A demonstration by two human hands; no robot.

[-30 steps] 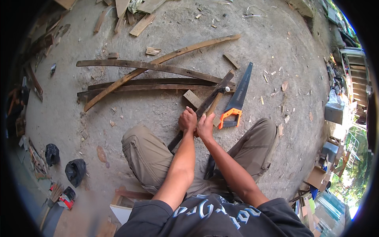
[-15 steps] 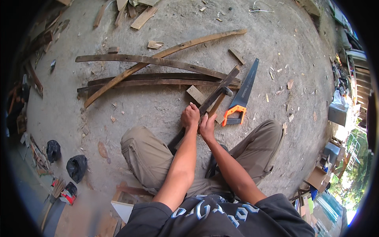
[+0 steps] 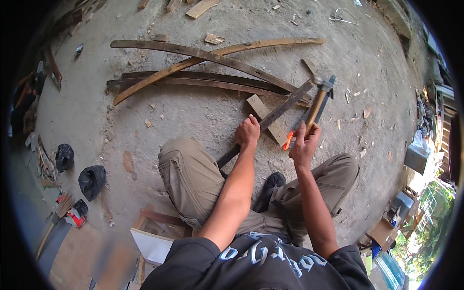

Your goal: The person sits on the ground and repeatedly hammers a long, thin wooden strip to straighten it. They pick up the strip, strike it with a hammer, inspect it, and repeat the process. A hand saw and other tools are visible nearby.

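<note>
The dark wooden batten (image 3: 289,103) runs out both ways from my left hand (image 3: 248,130), curled over it. The handsaw (image 3: 288,140) lies partly hidden behind the hammer (image 3: 317,105), whose handle my right hand (image 3: 305,147) grips. A wood block (image 3: 277,134) lies crosswise under the batten.

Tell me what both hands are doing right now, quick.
Left hand: closed on the dark wooden strip.
Right hand: closed around the hammer, head end up and away from the body.

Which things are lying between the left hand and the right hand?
In the head view, the near end of the block and the saw's orange handle lie between the left hand and the right hand.
</note>
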